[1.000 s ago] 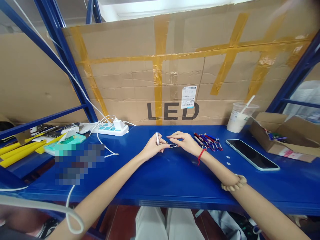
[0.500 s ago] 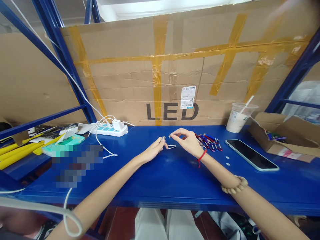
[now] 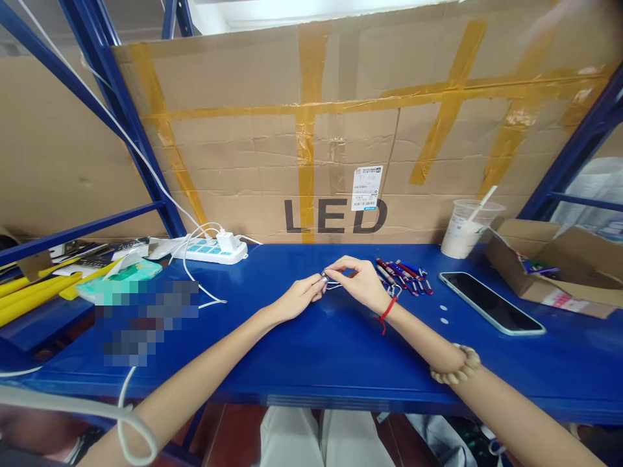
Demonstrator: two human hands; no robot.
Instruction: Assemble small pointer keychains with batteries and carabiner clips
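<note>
Both hands meet over the blue shelf (image 3: 311,350), in front of the "LED" carton (image 3: 335,162). The left hand (image 3: 296,298) pinches a small silver keychain torch (image 3: 323,278) at its fingertips; the right hand (image 3: 357,280) closes finger and thumb on the wire clip (image 3: 333,284) at the torch's end. Best, I judge, to keep the torch steady and let only the right fingers work the clip (wrists resting on the shelf). Finished red and blue torches (image 3: 402,272) lie just right of the hands.
</note>
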